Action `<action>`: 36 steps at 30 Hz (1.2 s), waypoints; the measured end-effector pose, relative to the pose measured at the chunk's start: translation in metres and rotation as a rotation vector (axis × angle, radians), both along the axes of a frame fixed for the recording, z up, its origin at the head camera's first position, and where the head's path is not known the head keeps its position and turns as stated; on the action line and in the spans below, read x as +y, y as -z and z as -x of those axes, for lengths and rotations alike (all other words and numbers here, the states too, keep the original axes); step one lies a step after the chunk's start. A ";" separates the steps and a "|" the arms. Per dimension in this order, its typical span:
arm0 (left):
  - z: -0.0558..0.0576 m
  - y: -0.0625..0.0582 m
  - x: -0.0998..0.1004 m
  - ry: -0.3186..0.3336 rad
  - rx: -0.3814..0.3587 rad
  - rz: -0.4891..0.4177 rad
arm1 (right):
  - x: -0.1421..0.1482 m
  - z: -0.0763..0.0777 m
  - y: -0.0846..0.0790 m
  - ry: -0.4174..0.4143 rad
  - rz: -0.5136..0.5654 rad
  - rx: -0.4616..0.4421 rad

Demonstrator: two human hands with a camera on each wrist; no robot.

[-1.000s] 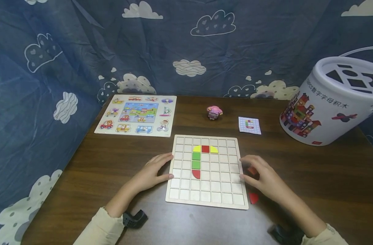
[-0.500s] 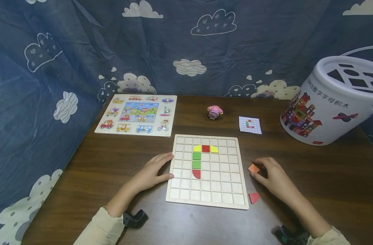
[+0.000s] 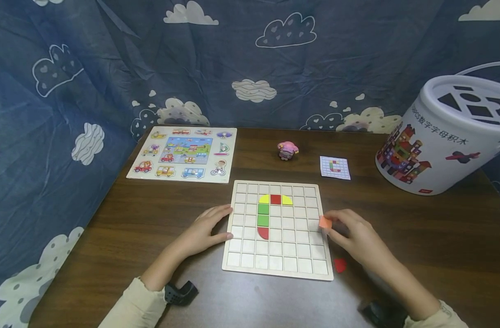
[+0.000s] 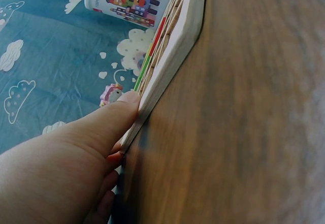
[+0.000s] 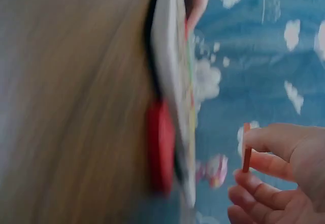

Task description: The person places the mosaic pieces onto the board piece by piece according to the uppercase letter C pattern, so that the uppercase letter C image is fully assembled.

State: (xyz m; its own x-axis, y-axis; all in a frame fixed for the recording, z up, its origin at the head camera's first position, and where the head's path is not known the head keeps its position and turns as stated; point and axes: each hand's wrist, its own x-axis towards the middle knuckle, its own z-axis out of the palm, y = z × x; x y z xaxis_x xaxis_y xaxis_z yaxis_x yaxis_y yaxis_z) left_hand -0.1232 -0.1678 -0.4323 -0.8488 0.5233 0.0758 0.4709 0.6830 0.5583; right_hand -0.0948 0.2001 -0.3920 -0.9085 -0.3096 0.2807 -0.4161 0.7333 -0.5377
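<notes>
A pale wooden grid board (image 3: 276,264) lies on the table, with two yellow quarter-round tiles, a red square tile (image 3: 275,199), two green square tiles (image 3: 263,214) and a red quarter-round tile (image 3: 263,233) in its cells. My left hand (image 3: 204,230) rests against the board's left edge, its thumb touching the rim in the left wrist view. Between thumb and fingers, my right hand (image 3: 358,237) pinches a thin orange square tile (image 3: 325,222) over the board's right edge. Another red quarter-round tile (image 3: 340,265) lies on the table just right of the board.
Behind the board stand a small pink figurine (image 3: 287,150) and a card (image 3: 334,168) printed with a coloured grid pattern. A vehicle picture puzzle (image 3: 182,155) lies back left. A large white bucket (image 3: 434,136) with shaped holes in its lid stands back right.
My right hand drew back from the board's right edge, picked up the orange tile from the table, and moved left with it over that edge. My left hand stays where it was.
</notes>
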 end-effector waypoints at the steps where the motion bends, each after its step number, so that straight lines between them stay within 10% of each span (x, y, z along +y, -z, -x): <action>1: 0.000 0.000 0.000 0.000 0.000 0.000 | -0.005 -0.001 -0.002 -0.017 0.007 0.006; 12: 0.000 -0.001 0.001 -0.002 -0.015 0.003 | -0.056 0.002 0.015 -0.204 0.021 -0.024; 36: -0.001 -0.002 0.000 -0.014 -0.017 -0.003 | -0.076 0.010 0.027 -0.181 -0.046 -0.060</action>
State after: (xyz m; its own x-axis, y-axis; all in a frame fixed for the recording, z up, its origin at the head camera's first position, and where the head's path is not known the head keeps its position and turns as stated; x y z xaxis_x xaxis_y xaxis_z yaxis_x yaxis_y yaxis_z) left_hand -0.1218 -0.1675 -0.4305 -0.8571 0.5113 0.0627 0.4519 0.6878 0.5681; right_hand -0.1050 0.1239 -0.4194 -0.8512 -0.4812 0.2097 -0.5121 0.6737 -0.5328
